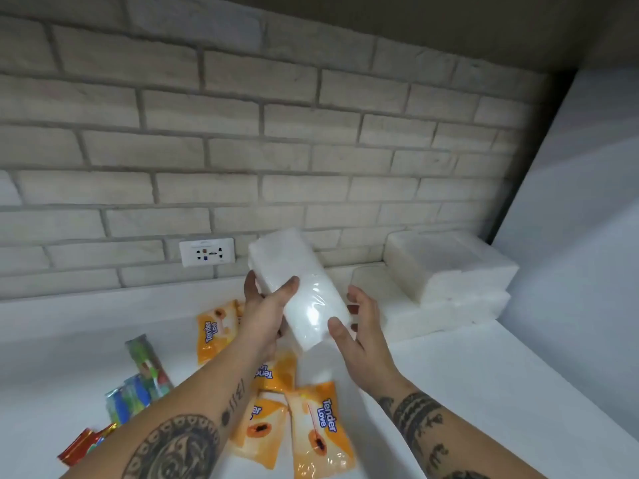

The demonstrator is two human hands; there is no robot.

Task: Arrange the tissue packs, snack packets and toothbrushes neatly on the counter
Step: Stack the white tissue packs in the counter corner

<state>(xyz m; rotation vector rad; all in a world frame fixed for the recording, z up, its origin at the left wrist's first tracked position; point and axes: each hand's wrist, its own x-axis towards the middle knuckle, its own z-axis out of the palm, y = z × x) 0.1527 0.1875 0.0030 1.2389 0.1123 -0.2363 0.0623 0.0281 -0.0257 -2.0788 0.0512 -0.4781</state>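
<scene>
White plastic-wrapped tissue pack [301, 288] is held tilted above the counter [484, 392], left hand [266, 316] gripping its middle, right hand [363, 337] clasping its lower end, probably for adding to the stacked white tissue packs [449, 271] at the counter's back-right corner.

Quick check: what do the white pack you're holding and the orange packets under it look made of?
White pack: likely paper tissue wrapped in thin clear plastic film, glossy; glare and wrinkles show near the right hand. Orange packets: probably glossy printed plastic film, judging by highlights and a see-through lower edge.
</scene>
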